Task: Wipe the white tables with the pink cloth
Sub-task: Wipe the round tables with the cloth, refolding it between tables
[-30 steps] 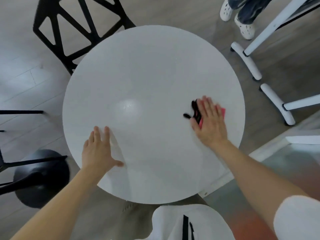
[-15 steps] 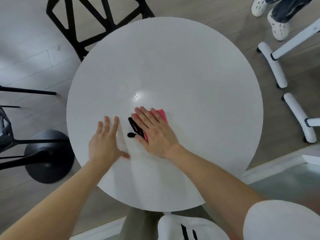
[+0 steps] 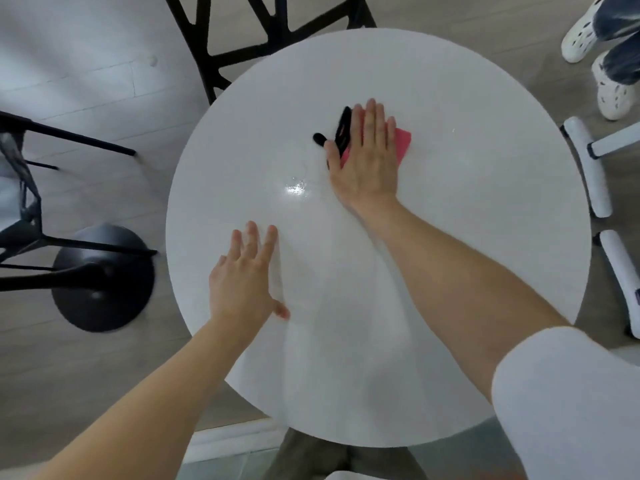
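Observation:
A round white table [image 3: 467,237] fills the middle of the view. My right hand [image 3: 367,161] lies flat with straight fingers on the pink cloth [image 3: 403,142], pressing it to the tabletop a little beyond the centre. The cloth has a black part [image 3: 341,133] sticking out to the left of my fingers. Flat on the near left part of the table rests my left hand [image 3: 246,282], fingers spread, holding nothing. A wet shine [image 3: 295,188] shows on the surface between the hands.
A black lattice chair [image 3: 277,39] stands at the table's far side. A black round stool base [image 3: 100,275] and black chair legs are on the left. White stand feet [image 3: 588,168] lie at the right, and a person's white shoes [image 3: 595,46] are at the top right.
My right hand has slid the pink cloth from beside my left hand out toward the far middle of the table. My left hand has stayed flat on the near left part.

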Available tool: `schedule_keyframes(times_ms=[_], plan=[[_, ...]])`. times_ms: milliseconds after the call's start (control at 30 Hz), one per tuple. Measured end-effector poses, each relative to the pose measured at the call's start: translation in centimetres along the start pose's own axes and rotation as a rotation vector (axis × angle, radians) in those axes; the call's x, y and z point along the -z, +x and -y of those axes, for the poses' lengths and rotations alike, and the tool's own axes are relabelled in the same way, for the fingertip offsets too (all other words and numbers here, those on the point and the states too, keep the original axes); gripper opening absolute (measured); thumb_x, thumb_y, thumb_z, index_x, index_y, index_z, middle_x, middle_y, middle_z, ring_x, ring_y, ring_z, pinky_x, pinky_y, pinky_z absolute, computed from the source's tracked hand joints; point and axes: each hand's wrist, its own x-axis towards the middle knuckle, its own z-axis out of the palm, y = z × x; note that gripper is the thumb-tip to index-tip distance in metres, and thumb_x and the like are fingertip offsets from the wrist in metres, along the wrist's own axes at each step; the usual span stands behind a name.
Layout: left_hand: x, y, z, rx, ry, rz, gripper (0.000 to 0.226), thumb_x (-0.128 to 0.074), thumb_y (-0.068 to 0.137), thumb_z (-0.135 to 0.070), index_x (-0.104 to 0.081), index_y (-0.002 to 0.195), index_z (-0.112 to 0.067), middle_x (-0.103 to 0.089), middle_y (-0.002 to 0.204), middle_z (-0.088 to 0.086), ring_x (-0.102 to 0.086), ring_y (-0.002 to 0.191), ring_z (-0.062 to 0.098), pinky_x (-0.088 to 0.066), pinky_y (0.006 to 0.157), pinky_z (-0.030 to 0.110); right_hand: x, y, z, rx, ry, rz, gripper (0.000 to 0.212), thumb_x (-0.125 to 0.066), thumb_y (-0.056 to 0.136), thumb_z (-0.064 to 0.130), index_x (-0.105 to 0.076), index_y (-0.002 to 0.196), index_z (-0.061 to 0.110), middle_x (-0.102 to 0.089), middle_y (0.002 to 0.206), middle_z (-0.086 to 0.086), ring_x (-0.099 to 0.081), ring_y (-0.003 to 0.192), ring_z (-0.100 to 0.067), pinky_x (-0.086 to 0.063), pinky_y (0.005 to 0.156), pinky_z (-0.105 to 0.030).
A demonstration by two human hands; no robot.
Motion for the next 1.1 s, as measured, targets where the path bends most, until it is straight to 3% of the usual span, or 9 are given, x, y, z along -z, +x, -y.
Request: schedule_keyframes(times_ms=[100, 200, 367, 500, 567, 767, 933, 1000, 1100], plan=[[0.1, 0.1, 0.0, 0.008, 0.001, 0.005, 0.165, -0.094, 0.058, -0.074, 0.022, 0.168, -0.033, 0.016, 0.181, 0.003, 0.006, 0.168, 0.029, -0.037, 0.125, 0.045, -1.4, -4.6, 4.8, 0.231, -0.008, 0.040, 0.078, -0.013, 0.115, 0.058, -0.013, 0.174, 0.008, -0.006, 0.182, -0.014, -0.002, 0.170, -0.026, -0.005, 0.137, -0.050], [0.3, 0.1, 0.0, -0.004, 0.021, 0.017, 0.166, -0.095, 0.053, -0.076, 0.014, 0.169, -0.027, 0.009, 0.180, 0.009, -0.001, 0.168, 0.034, -0.038, 0.123, 0.046, -1.0, -10.1, 2.3, 0.396, -0.022, 0.118, 0.071, -0.022, 0.116, 0.053, -0.012, 0.175, 0.014, -0.003, 0.183, -0.007, 0.001, 0.170, -0.021, -0.011, 0.136, -0.049], [2.1, 0.6, 2.3, -0.055, -0.081, -0.101, 0.138, -0.094, 0.063, -0.071, -0.014, 0.165, -0.023, -0.032, 0.166, 0.007, -0.035, 0.153, 0.031, -0.034, 0.123, 0.044, 1.2, -12.0, -6.7, 0.244, -0.084, 0.109, 0.079, -0.036, 0.114, 0.061, -0.013, 0.175, 0.017, -0.005, 0.183, -0.006, -0.002, 0.170, -0.021, -0.012, 0.136, -0.052], [1.6, 2.5, 7.4, 0.123, -0.071, -0.111, 0.161, -0.090, 0.052, -0.084, 0.005, 0.169, -0.029, -0.002, 0.177, 0.014, -0.001, 0.166, 0.037, -0.020, 0.131, 0.060, 0.4, -3.8, -4.2, -0.185, -0.071, 0.015, 0.094, -0.020, 0.107, 0.075, -0.014, 0.173, 0.009, -0.010, 0.181, -0.018, -0.007, 0.169, -0.031, -0.009, 0.136, -0.055], [0.7, 3.1, 8.9, 0.147, -0.119, -0.074, 0.168, -0.090, 0.045, -0.087, 0.005, 0.170, -0.027, 0.005, 0.178, 0.013, 0.002, 0.167, 0.036, -0.021, 0.131, 0.062, -0.5, 0.4, -0.1, -0.233, -0.059, -0.014, 0.096, -0.017, 0.106, 0.073, -0.014, 0.173, 0.004, -0.010, 0.180, -0.023, -0.007, 0.168, -0.035, -0.008, 0.135, -0.056], [0.0, 3.4, 9.2, 0.150, -0.210, -0.046, 0.171, -0.090, 0.045, -0.084, 0.010, 0.171, -0.027, 0.013, 0.180, 0.009, 0.011, 0.168, 0.032, -0.018, 0.135, 0.053, -3.3, -0.6, 12.7, 0.229, -0.019, 0.009, 0.080, -0.021, 0.112, 0.059, -0.012, 0.174, 0.010, -0.006, 0.182, -0.014, -0.002, 0.170, -0.027, -0.005, 0.137, -0.052], [0.5, 3.1, 9.1, 0.170, -0.202, -0.015, 0.175, -0.086, 0.047, -0.088, 0.016, 0.170, -0.018, 0.016, 0.180, 0.008, 0.012, 0.168, 0.030, -0.019, 0.135, 0.050, -2.1, -11.4, 8.7, 0.569, -0.003, 0.158, 0.077, -0.037, 0.114, 0.056, -0.017, 0.174, 0.015, -0.007, 0.183, -0.006, -0.001, 0.170, -0.021, -0.012, 0.136, -0.051], [0.6, 3.0, 9.0, 0.175, -0.209, -0.017, 0.175, -0.088, 0.047, -0.087, 0.016, 0.170, -0.017, 0.016, 0.180, 0.008, 0.012, 0.168, 0.031, -0.019, 0.135, 0.051, -1.5, -12.3, 5.4, 0.566, -0.015, 0.182, 0.081, -0.042, 0.111, 0.061, -0.018, 0.174, 0.017, -0.007, 0.183, -0.004, -0.001, 0.170, -0.020, -0.014, 0.136, -0.052], [0.5, 2.9, 9.1, 0.163, -0.230, -0.027, 0.174, -0.089, 0.049, -0.086, 0.016, 0.169, -0.017, 0.015, 0.181, 0.007, 0.013, 0.168, 0.030, -0.018, 0.135, 0.051, -1.3, -6.9, 3.4, 0.361, -0.066, 0.124, 0.088, -0.038, 0.108, 0.071, -0.016, 0.175, 0.018, -0.006, 0.183, -0.005, -0.001, 0.170, -0.022, -0.009, 0.136, -0.052]])
